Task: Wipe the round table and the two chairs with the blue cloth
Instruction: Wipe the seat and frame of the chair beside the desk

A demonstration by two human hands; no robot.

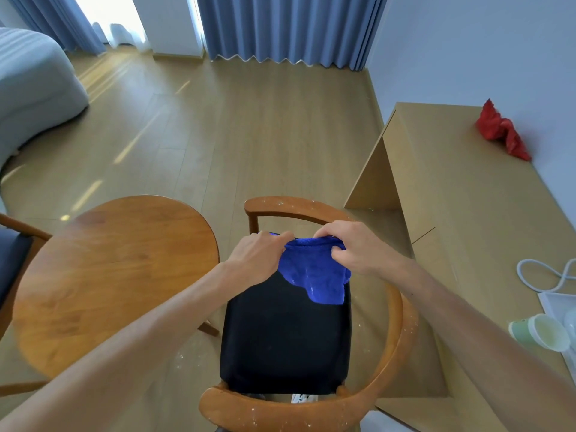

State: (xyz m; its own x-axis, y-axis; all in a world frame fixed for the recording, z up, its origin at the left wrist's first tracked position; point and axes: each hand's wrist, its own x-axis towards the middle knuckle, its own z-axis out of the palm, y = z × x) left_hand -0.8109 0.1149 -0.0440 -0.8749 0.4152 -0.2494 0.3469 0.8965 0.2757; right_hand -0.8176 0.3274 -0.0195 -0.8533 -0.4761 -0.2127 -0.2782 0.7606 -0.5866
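Note:
A blue cloth (pixel 314 275) hangs between both hands above a wooden armchair's black seat (pixel 280 344). My left hand (pixel 257 255) grips the cloth's upper left edge. My right hand (pixel 346 247) pinches its upper right edge. The chair's curved wooden frame (pixel 402 313) wraps round the seat and is flecked with white specks. Left of the chair stands the round wooden table (pixel 109 282), its top bare. Part of a second chair (pixel 12 254) with a dark seat shows at the far left edge.
A light wooden desk (pixel 467 213) runs along the right wall with a red cloth (pixel 501 132), a white cable (pixel 542 275) and a pale green cup (pixel 539 335) on it. A grey bed (pixel 28 85) lies at the far left. Blue curtains (pixel 286 26) hang at the back.

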